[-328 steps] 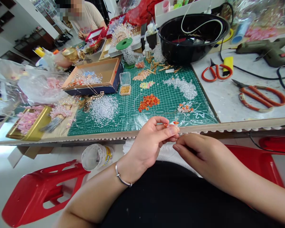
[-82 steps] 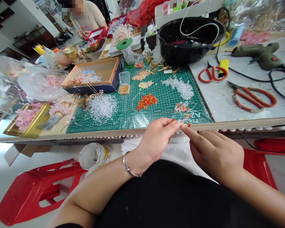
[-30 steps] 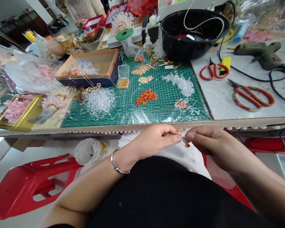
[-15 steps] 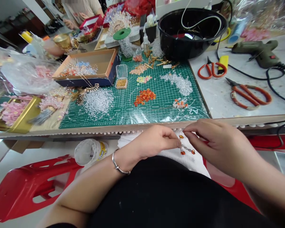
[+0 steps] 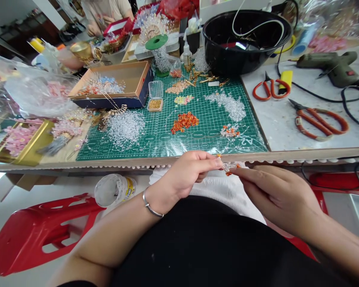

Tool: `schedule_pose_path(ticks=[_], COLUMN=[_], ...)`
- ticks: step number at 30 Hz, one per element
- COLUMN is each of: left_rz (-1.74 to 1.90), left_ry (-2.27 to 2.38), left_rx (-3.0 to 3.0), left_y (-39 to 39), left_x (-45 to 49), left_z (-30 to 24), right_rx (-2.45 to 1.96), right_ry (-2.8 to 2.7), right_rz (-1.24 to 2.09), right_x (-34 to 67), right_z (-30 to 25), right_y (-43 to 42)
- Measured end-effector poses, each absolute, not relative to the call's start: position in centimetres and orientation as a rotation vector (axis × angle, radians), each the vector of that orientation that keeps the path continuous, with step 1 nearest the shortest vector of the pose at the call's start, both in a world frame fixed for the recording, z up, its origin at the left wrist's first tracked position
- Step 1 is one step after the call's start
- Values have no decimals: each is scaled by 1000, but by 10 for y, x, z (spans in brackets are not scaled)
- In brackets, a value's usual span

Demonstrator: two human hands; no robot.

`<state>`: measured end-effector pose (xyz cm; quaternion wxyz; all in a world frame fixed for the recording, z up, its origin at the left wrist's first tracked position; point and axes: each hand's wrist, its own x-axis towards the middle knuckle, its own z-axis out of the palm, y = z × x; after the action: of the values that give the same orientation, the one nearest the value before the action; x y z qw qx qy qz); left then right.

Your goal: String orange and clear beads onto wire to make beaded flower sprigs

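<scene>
My left hand is closed in a pinch on a small beaded wire spray, just in front of the table edge. Orange beads tip its short branches, with clear beads or twisted wire between them. From the other side my right hand reaches in, its index fingertip against one of the lower orange beads; the thumb tip is partly hidden. Beyond the hands, a green cutting mat carries a pile of orange beads, a cluster of orange and clear beaded pieces and clear beads.
Two red-handled pliers and a glue gun lie at the right. A black basin stands behind the mat. To the left are a shallow box and more clear beads. A red stool stands below.
The beaded spray has been raised and turned, its orange tips now nearer the table edge. My right hand has moved from beside it to touch a bead. The view has shifted slightly.
</scene>
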<state>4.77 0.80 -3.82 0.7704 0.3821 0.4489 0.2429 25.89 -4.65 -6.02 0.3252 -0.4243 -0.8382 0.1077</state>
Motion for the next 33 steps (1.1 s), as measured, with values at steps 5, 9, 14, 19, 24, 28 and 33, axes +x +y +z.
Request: schedule_pose_path(ticks=[5, 9, 14, 19, 24, 28, 33], left_rz=[498, 442, 421, 271, 148, 224, 459], left_ry=[832, 790, 755, 704, 779, 886, 1025], left_rx=[710, 660, 744, 957, 1222, 1222, 1089], left_y=[8, 5, 2, 3, 11, 11, 1], left_x=[48, 47, 46, 43, 36, 34, 42], left_z=[-44, -47, -46, -41, -27, -23, -25], right_rx=[-1054, -1044, -977, -1018, -1113, -1320, -1483], right_ry=[-2215, -2149, -2027, -1972, -2065, -2063, -1926], right_rz=[387, 398, 672, 900, 843, 540, 200], right_x=[268, 273, 269, 267, 286, 297, 272], right_z=[-60, -67, -83, -84, -68, -46, -23], right_y=[-38, -34, -24, -16, -11, -18, -53])
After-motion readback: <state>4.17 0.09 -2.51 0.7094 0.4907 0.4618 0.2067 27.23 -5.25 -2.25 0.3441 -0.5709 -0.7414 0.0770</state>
